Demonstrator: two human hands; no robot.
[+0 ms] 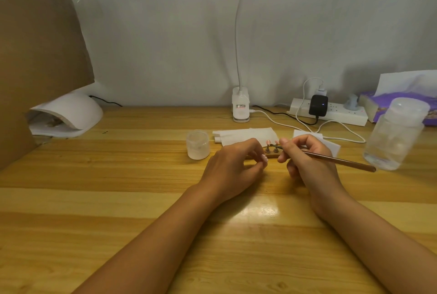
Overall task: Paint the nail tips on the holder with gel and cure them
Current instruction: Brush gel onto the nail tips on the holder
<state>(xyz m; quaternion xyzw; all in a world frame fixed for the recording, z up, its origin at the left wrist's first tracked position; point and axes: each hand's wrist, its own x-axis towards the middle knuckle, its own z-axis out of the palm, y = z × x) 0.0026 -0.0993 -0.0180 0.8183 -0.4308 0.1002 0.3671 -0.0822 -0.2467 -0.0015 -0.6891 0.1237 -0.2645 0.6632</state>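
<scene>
Both forearms lie low across the table (118, 199), the left forearm (153, 234) angling in from the lower left and the right forearm (378, 234) from the lower right, probably resting there so that the fine work ahead stays steady. Far out to the left of the left hand (236, 163) sits the curing lamp (68, 114), its mouth facing the table, well apart from the work and likely waiting for the cure step. Just left of that hand stands a small jar (198, 144), near enough for dipping. The left hand is knuckles up, its fingers curled in and, as far as shows, gripping the left end of the holder (272, 156) to stop it sliding; most of the holder is hidden under the fingers. Between the two hands two pink nail tips (268, 141) stand upright on their pegs. The right hand (307, 159) pinches a brush (340, 160) close to its head, as one holds a pen, the handle trailing off to the right. The brush head meets the right-hand tip, so painting looks under way. Beyond the handle's end, right of this hand, stands a clear bottle (395, 133).
</scene>
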